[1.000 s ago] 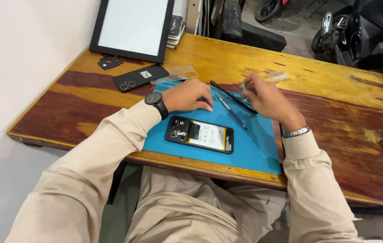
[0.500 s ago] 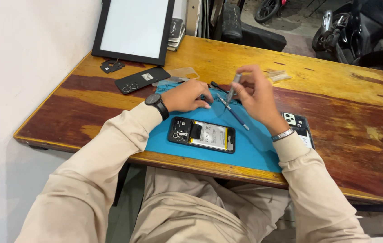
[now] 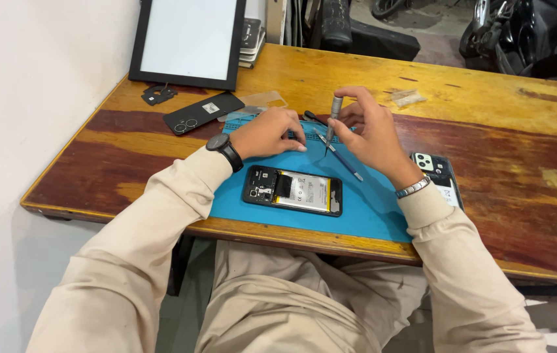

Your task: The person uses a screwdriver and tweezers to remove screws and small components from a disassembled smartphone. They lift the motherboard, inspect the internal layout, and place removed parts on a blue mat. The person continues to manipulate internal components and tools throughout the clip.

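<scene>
A slim grey screwdriver is held nearly upright in the grip of the right hand, pinched between thumb and fingertips, with its tip pointed down at the blue work mat. The left hand is rested on the far part of the mat, its fingers curled loosely and nothing seen to be grasped in them; a black wristwatch is worn on that wrist. An opened phone, its back removed and its battery and boards exposed, is laid flat on the mat just in front of both hands. A blue-handled tool is laid on the mat beneath the right hand. On the wooden tabletop, a black back cover is placed to the left of the mat, and another phone is seen beside the right wrist
</scene>
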